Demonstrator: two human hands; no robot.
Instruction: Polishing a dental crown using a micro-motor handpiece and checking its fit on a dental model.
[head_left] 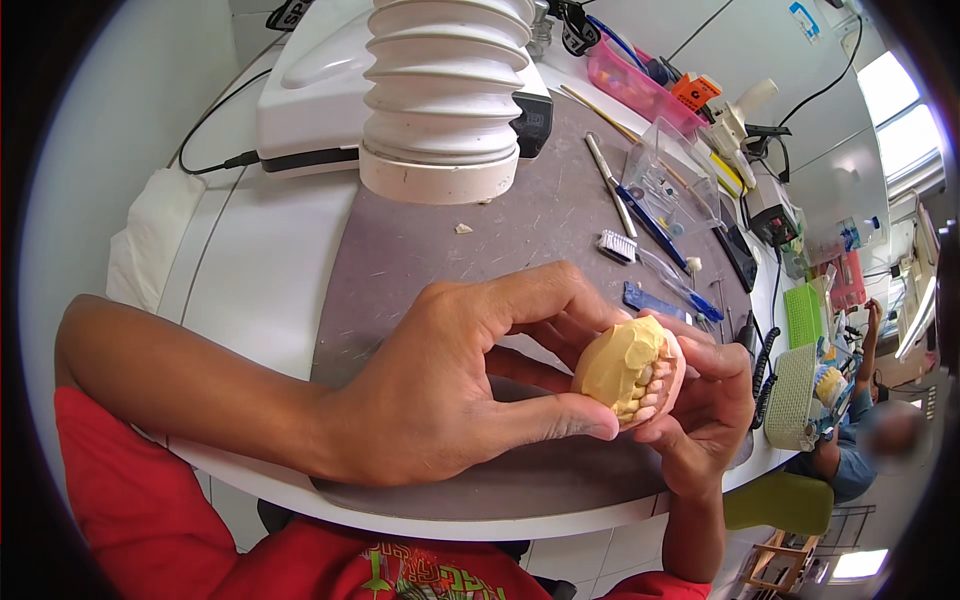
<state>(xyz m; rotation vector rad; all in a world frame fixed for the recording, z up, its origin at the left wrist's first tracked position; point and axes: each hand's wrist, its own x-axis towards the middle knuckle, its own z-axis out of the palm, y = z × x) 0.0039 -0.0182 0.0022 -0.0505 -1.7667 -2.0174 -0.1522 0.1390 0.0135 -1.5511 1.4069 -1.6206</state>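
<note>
Between my two hands is a dental cast (pixel 622 372), a yellow half and a pinkish half brought together with the teeth of both facing each other. My left hand (pixel 480 375) grips the yellow half, thumb along its lower edge and fingers behind it. On the other side, my right hand (pixel 710 390) closes its thumb and fingers around the pinkish half. The cast is held above the grey mat (pixel 420 270), tilted so its tooth row shows. Just beyond my fingers lie a toothbrush (pixel 660 268) and a small blue strip (pixel 650 300).
A white ribbed suction hose (pixel 445 100) hangs over the mat's far side. Pens (pixel 650 225), a clear plastic box (pixel 675 180) and a pink basket (pixel 640 80) stand at the back right. A pale green basket (pixel 793 400) sits right; beyond it is another person (pixel 855 450).
</note>
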